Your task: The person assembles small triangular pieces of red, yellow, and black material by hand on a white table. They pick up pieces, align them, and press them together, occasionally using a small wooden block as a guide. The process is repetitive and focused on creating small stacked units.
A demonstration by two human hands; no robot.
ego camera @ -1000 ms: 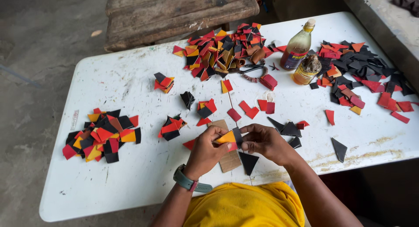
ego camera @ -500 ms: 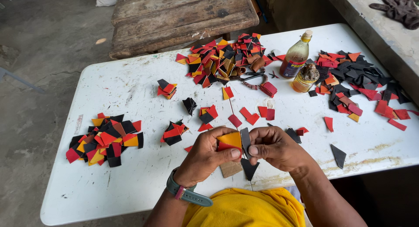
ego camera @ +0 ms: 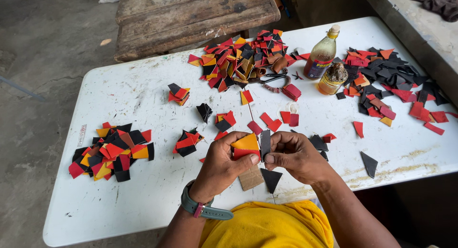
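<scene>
My left hand (ego camera: 220, 163) pinches a folded piece made of yellow, red and black leather scraps (ego camera: 246, 146) just above the near edge of the white table (ego camera: 143, 100). Pressed against it from the right, my right hand (ego camera: 292, 154) grips a narrow black strip (ego camera: 265, 143) on that same piece. A brown cardboard bit (ego camera: 250, 177) and a black triangle (ego camera: 271, 178) lie on the table right under my hands. A grey-green watch sits on my left wrist.
Piles of red, black and yellow scraps lie at the left (ego camera: 112, 151), back middle (ego camera: 243, 59) and right (ego camera: 386, 81). A glass bottle (ego camera: 321, 54) and a small jar (ego camera: 333, 78) stand at the back right. A wooden bench (ego camera: 191, 16) stands beyond the table.
Both hands stayed together over the near edge, working the folded piece. The black strip now stands more upright between my fingers. The camera has shifted slightly.
</scene>
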